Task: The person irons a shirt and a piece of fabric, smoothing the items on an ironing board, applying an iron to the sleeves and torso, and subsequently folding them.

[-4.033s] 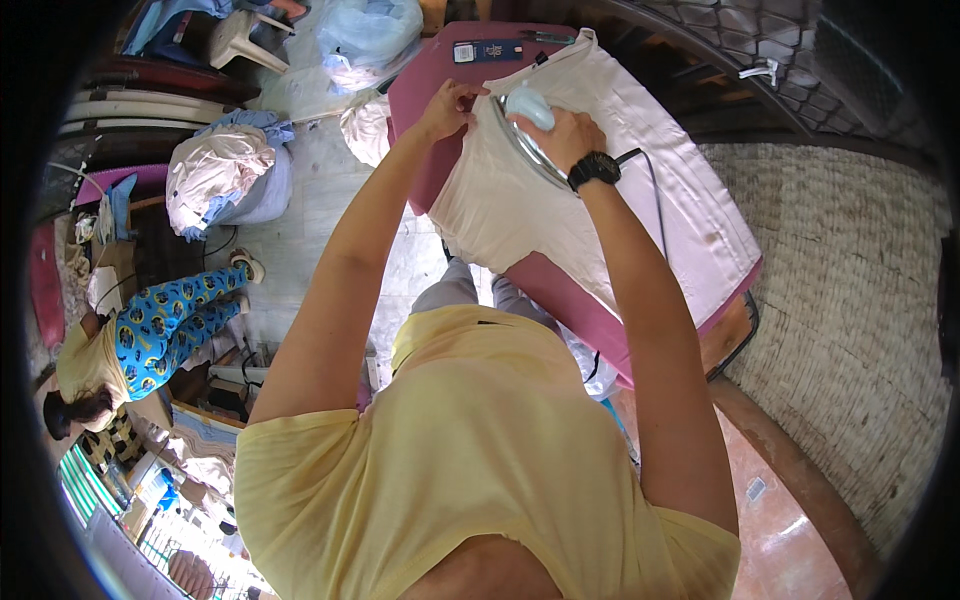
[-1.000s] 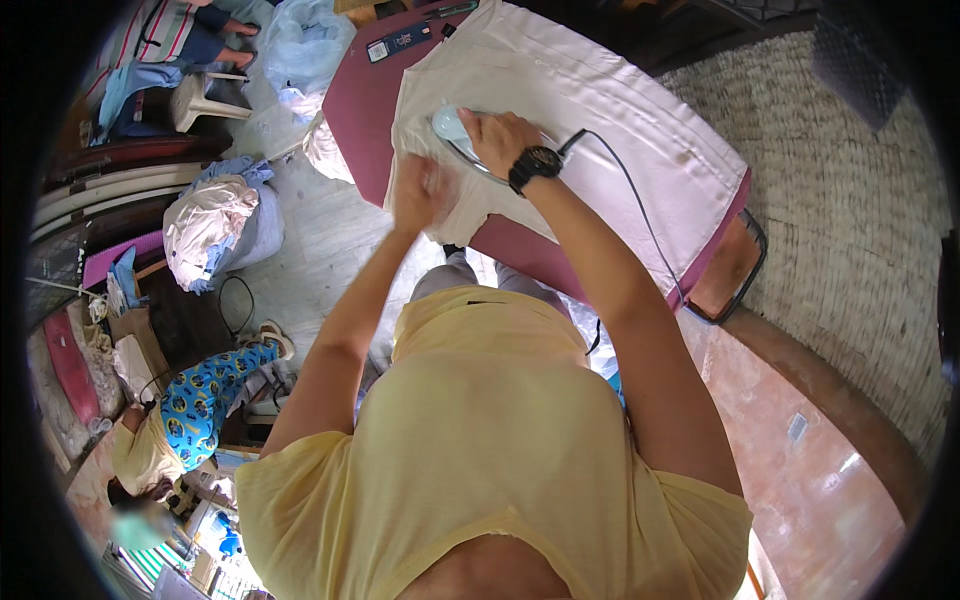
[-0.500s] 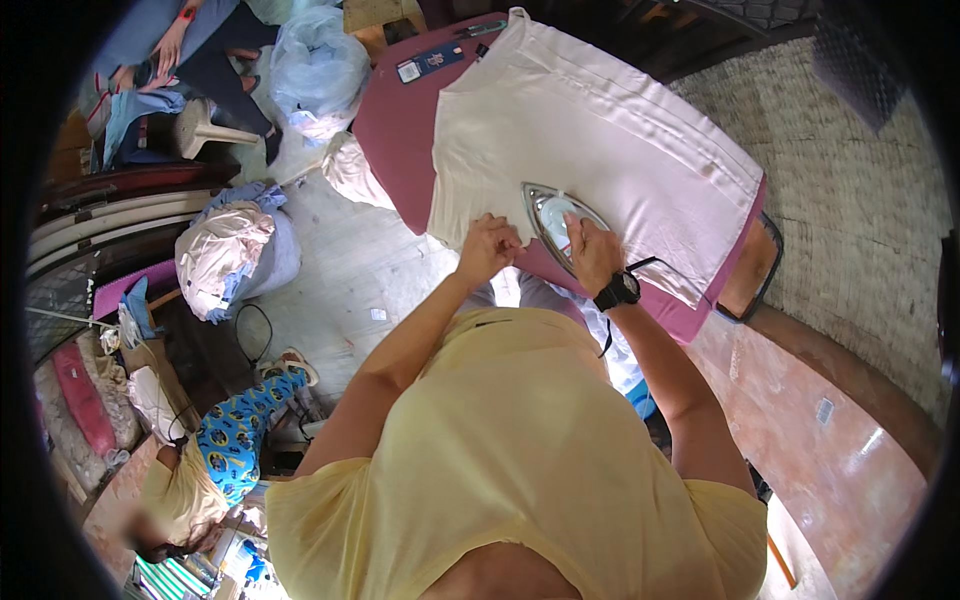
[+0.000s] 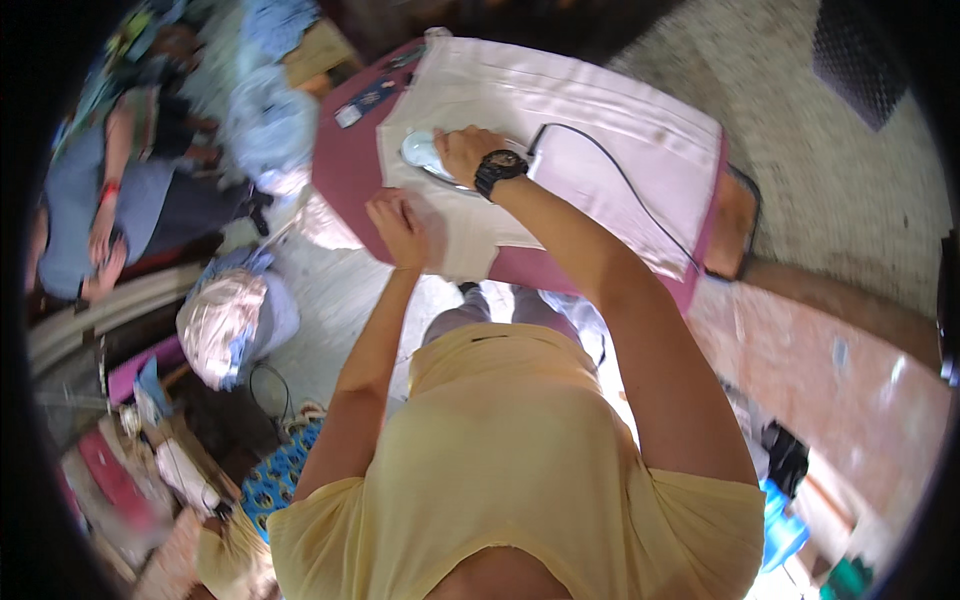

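A pale cream garment [image 4: 600, 125] lies spread over a maroon ironing board [image 4: 340, 190]. My right hand [image 4: 468, 155], with a black watch at the wrist, is wrapped round the handle of a light-blue iron [image 4: 421, 152], which rests on the garment near its left edge. From the iron a black cord [image 4: 622, 178] runs across the cloth to the board's right end. My left hand [image 4: 398, 228] is at the garment's lower left edge, fingers curled and slightly blurred. Whether cloth is caught in them is hidden.
A dark blue card-like item [image 4: 366, 102] lies on the board's far left. On the floor at left stand a bundle of clothes [image 4: 225, 325] and a clear plastic bag [image 4: 270, 125]. One person [image 4: 150, 205] sits far left; another, in patterned blue [image 4: 280, 480], is at lower left.
My right hand has carried the iron left and away from me across the garment, trailing more cord. The left hand has moved left along the cloth. The whole view has shifted somewhat.
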`<state>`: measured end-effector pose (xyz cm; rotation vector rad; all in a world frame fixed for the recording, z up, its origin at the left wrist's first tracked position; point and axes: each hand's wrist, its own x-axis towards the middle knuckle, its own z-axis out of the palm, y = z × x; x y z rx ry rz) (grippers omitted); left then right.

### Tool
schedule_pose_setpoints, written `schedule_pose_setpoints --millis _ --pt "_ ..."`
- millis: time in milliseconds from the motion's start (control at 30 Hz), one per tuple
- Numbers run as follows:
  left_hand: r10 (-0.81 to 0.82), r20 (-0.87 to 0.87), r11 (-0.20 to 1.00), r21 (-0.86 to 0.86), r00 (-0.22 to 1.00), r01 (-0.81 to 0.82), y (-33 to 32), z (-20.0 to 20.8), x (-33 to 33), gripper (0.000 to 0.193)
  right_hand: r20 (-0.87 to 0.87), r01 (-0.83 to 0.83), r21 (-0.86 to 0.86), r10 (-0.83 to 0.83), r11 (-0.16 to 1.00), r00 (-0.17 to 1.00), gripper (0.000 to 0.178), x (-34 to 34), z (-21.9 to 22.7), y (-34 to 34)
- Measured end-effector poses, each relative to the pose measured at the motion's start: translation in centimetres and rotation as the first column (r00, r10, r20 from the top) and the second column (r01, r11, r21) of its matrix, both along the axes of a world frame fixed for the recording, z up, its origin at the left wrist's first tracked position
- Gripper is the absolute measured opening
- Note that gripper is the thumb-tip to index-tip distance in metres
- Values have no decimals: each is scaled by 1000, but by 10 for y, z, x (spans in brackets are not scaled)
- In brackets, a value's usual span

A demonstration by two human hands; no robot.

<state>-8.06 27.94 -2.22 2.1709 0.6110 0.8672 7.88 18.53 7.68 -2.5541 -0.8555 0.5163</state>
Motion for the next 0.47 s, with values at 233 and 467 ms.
schedule_pose_setpoints --millis 233,467 --pt "-324 -490 788 334 809 517 -26 -14 22 53 133 68 -206 -41 976 990 44 36 -4 -207" --pt "-314 -538 749 365 782 552 -30 -26 25 55 79 360 -253 -352 898 933 54 72 -12 -371"
